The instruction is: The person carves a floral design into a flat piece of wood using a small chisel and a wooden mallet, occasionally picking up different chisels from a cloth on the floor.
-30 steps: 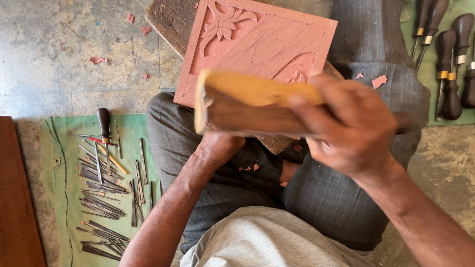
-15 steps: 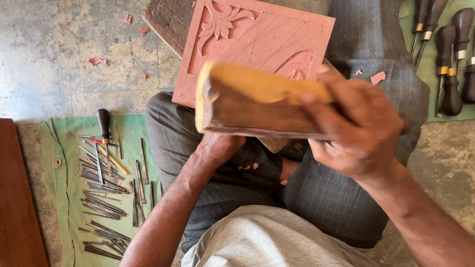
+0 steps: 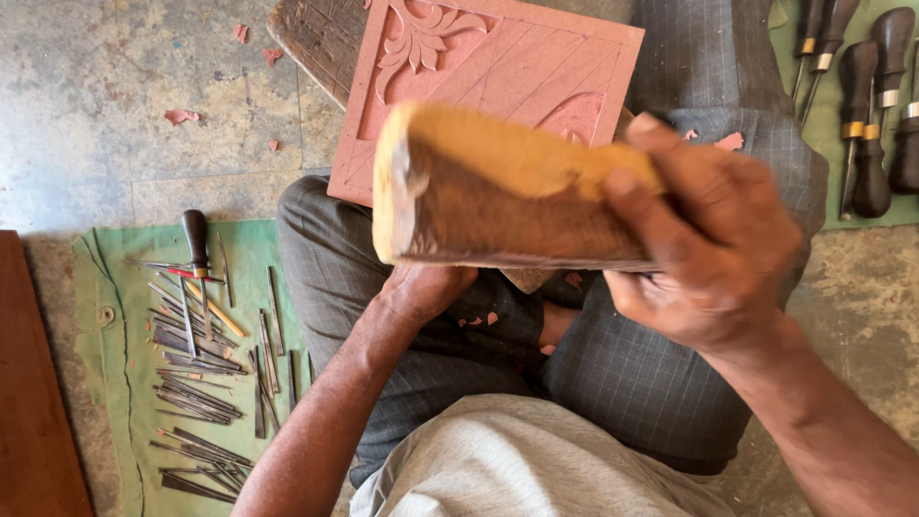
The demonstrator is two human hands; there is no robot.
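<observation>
Right hand (image 3: 713, 254) fingers wrapped tight round a worn, blocky wooden mallet (image 3: 498, 187), raised over the carved pink slab (image 3: 507, 67) on the lap. Left hand (image 3: 426, 287) beneath mallet; fingers hidden, grip undeterminable.

A worn, yellowish-brown wooden mallet (image 3: 507, 187) is held level, its blunt end turned leftward. Beneath it, a pink carved panel (image 3: 498, 72) with leaf relief is propped tilted across the lap.

The wooden mallet (image 3: 507, 187) hides the left hand (image 3: 421, 287) fingers and the near edge of the carved pink slab (image 3: 517, 57), whose far edge is cut off.
</observation>
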